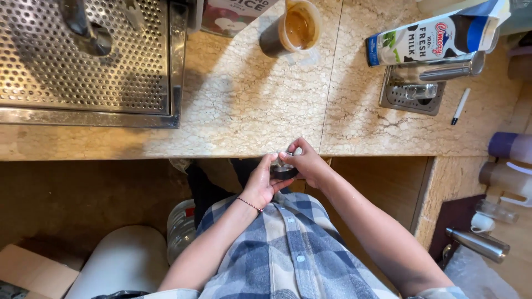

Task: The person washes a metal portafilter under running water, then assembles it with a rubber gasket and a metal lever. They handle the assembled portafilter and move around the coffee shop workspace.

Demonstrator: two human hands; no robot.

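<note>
Both hands, left hand [260, 185] and right hand [306, 161], closing together around a small dark round cup [284, 170] at centre frame, just below the stone counter [249, 111] edge, apparently fingering its rim, next needing a steady, level grip.

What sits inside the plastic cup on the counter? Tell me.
The plastic cup holds a light brown, creamy liquid, seen from above. Its surface hides whatever lies deeper and the cup's bottom.
</note>
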